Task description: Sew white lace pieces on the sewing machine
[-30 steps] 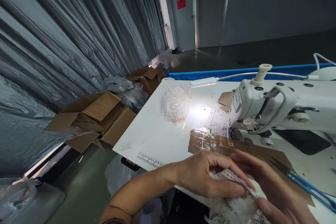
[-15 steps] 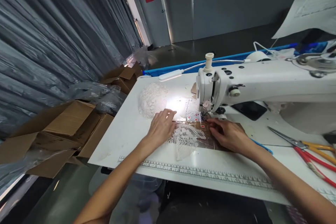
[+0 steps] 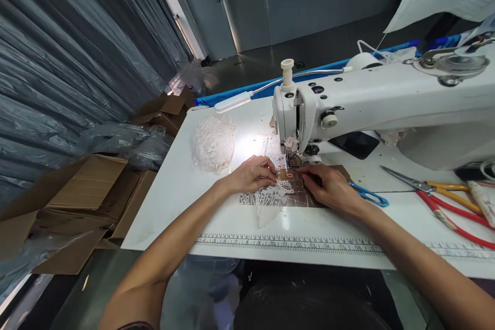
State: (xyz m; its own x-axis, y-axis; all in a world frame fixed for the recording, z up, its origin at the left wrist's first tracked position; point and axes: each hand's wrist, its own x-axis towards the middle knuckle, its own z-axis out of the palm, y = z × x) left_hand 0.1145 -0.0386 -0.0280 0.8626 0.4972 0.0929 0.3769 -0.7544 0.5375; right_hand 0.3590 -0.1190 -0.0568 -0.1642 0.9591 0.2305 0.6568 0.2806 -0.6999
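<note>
My left hand (image 3: 257,172) is closed, its thumb and fingertips drawn together on the upper edge of a white lace piece (image 3: 268,206). Part of the lace is covered by those fingers. Under it lies a shiny brown sheet (image 3: 305,197) with small red marks, in front of the white sewing machine (image 3: 284,124). My right hand (image 3: 328,185) rests over the right part of the sheet, index finger and thumb curled close together beside the presser foot (image 3: 294,161). What its fingertips pinch, if anything, is too small to make out.
A heap of white lace (image 3: 213,143) lies at the table's left. Blue scissors (image 3: 369,195) and larger shears with red handles (image 3: 448,216) lie to the right. A lamp (image 3: 234,102) lights the work. Cardboard boxes (image 3: 88,185) stand left of the table; a printed ruler (image 3: 286,242) runs along its front.
My left hand has moved right, closer to the presser foot, and its fingers have drawn in on the lace. The lace strip's upper part has shifted. My right hand stays beside the foot.
</note>
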